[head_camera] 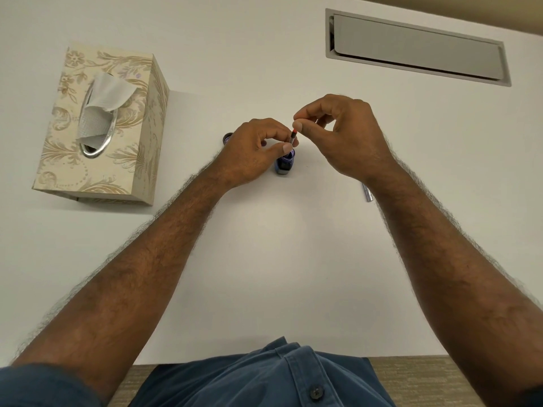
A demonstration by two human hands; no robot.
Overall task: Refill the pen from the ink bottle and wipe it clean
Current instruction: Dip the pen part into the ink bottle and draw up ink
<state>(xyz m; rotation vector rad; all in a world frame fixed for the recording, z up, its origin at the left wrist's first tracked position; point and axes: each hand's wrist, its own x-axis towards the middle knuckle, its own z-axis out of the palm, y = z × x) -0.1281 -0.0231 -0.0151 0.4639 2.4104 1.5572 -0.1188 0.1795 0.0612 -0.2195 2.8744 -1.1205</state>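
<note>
A small dark blue ink bottle (284, 165) stands open on the white table. The pen's thin inner part (293, 136), with a red top end, stands nearly upright with its lower end in the bottle's mouth. My left hand (255, 149) pinches its lower portion just above the bottle. My right hand (342, 133) pinches the red top end between thumb and forefinger. The bottle's cap (227, 137) lies on the table behind my left hand, mostly hidden. A silver pen barrel (367, 193) lies beside my right wrist, partly covered by it.
A patterned tissue box (100, 127) stands at the left with a white tissue (101, 101) sticking up from its slot. A grey recessed cable hatch (417, 47) sits in the table at the far right. The table's near edge runs just above my blue shirt.
</note>
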